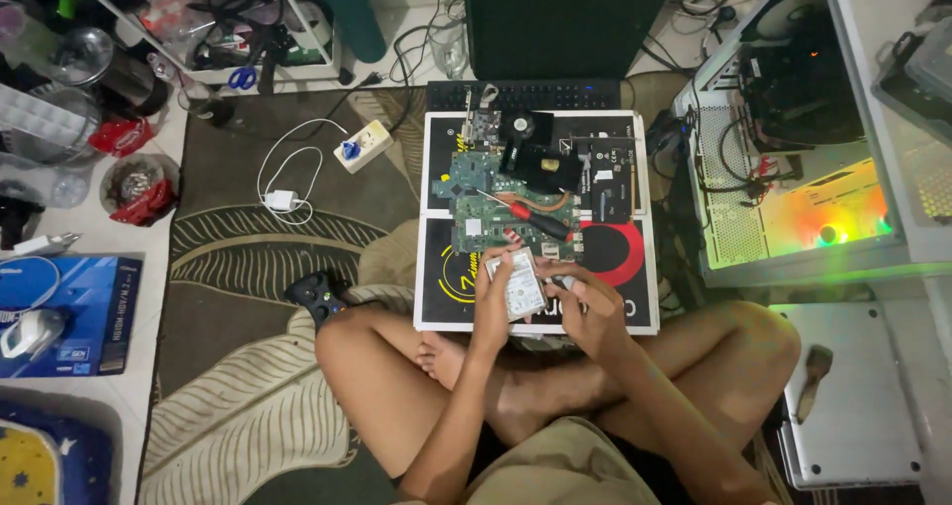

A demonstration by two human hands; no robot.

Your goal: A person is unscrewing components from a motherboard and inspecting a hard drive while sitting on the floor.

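Both hands work at the near edge of the black work mat (pixel 436 312). My left hand (pixel 493 292) grips the silver hard drive (pixel 523 284) by its left edge, holding it tilted above the mat. My right hand (pixel 585 302) rests just beside the drive with fingers curled; whether it grips anything, I cannot tell. Beyond the drive lies a green circuit board (pixel 496 223) with a red-handled screwdriver (pixel 535 221) across it. A game controller (pixel 315 295) lies on the rug near my left knee.

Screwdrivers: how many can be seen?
1. The red-and-black screwdriver lies on the green circuit board, just beyond the hands. Others may be hidden in the clutter.
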